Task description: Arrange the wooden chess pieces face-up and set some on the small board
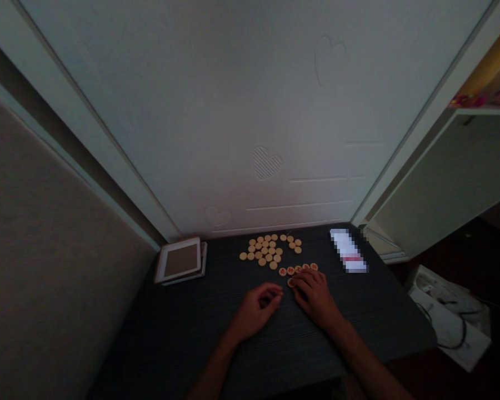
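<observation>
Abutting white wall (250, 111): dark desk (183, 328), discs (269, 250)

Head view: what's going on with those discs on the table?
A person has both hands on a dark table. A loose pile of plain round discs lies near the wall, and in front of it is a short row of discs showing red marks. The right hand lies flat, its fingertips at one more disc just below the row. The left hand rests curled beside it; I can't tell whether it holds anything. A flat box sits to the left.
</observation>
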Motion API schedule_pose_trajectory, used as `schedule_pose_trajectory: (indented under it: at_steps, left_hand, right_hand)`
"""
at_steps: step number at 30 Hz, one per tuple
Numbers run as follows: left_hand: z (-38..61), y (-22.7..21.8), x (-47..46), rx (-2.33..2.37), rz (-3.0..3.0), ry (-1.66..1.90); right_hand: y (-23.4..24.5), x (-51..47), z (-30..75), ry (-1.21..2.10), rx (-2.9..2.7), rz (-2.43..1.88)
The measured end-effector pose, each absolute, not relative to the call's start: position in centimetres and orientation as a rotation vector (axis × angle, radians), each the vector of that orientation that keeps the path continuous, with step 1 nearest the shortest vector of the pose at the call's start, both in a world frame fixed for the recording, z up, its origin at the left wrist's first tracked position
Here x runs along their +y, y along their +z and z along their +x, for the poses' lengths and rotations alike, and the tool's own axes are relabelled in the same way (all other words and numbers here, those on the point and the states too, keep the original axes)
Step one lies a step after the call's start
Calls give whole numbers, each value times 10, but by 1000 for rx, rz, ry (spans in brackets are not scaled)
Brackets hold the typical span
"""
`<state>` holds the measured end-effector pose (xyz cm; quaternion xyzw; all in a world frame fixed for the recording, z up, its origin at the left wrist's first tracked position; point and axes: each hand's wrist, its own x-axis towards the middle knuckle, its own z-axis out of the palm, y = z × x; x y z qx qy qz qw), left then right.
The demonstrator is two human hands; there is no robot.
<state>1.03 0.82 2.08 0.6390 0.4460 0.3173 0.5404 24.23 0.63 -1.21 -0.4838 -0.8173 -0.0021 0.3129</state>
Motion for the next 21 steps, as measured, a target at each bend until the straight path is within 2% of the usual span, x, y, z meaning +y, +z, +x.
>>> schedule_pose_trajectory:
  at_steps: [21]
  left_hand:
    - [11,18,10,1059,1538,758]
  right_hand:
    - [-15,11,243,-74,-2077,-1295]
